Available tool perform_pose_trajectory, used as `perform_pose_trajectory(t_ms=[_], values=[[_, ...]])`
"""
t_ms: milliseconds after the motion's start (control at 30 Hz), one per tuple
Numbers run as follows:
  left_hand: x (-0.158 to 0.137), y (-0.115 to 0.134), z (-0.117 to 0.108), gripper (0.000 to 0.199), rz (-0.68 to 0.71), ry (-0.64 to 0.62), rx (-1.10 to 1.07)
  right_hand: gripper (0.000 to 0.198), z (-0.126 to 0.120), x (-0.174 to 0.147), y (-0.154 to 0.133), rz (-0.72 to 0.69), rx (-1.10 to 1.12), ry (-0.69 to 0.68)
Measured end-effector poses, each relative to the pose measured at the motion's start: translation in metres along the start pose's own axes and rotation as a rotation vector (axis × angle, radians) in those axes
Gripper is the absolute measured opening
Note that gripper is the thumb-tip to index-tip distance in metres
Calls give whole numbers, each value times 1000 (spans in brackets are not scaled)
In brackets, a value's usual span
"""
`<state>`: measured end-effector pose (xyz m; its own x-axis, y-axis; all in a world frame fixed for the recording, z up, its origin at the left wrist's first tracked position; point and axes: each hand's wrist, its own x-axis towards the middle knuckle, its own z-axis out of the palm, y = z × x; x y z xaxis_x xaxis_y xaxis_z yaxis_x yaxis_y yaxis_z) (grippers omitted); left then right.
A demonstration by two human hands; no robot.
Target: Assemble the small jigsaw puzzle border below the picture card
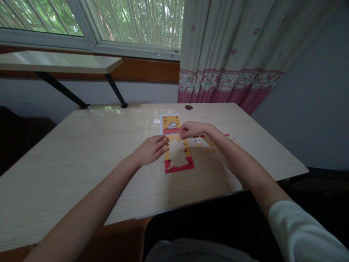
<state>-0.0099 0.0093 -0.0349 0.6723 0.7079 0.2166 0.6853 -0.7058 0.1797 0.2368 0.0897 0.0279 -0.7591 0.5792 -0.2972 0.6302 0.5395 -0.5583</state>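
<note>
On the desk lies a partly assembled jigsaw puzzle, its yellow and red border joined around a bare middle. My left hand rests flat with fingers stretched over the puzzle's upper left edge. At the upper right part of the border, my right hand has its fingers pinched together; whatever is between them is hidden. Just beyond the puzzle is a reference picture card, showing a white animal on yellow and red. Loose puzzle pieces are scattered to the right, partly behind my right forearm.
The light wood desk has a raised shelf on black legs at the back left. A round cable hole sits near the back edge. Behind the desk hang a curtain and a window.
</note>
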Motion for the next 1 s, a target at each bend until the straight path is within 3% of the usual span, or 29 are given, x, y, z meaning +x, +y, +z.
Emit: perform_pose_trajectory(t_ms=[167, 267, 400, 600, 1000], values=[[0, 0, 1, 48, -2, 2, 7, 19, 4, -37, 13, 19, 42, -179], [0, -1, 1, 47, 8, -4, 22, 18, 12, -56, 17, 50, 10, -220], [-1, -2, 0, 49, 8, -21, 48, 15, 19, -72, 14, 123, -110, -113], [-1, -2, 1, 47, 12, -8, 33, 17, 24, -81, 18, 247, -210, 167], [1, -2, 1, 49, 19, -13, 48, 21, 31, -77, 16, 292, -219, 185]])
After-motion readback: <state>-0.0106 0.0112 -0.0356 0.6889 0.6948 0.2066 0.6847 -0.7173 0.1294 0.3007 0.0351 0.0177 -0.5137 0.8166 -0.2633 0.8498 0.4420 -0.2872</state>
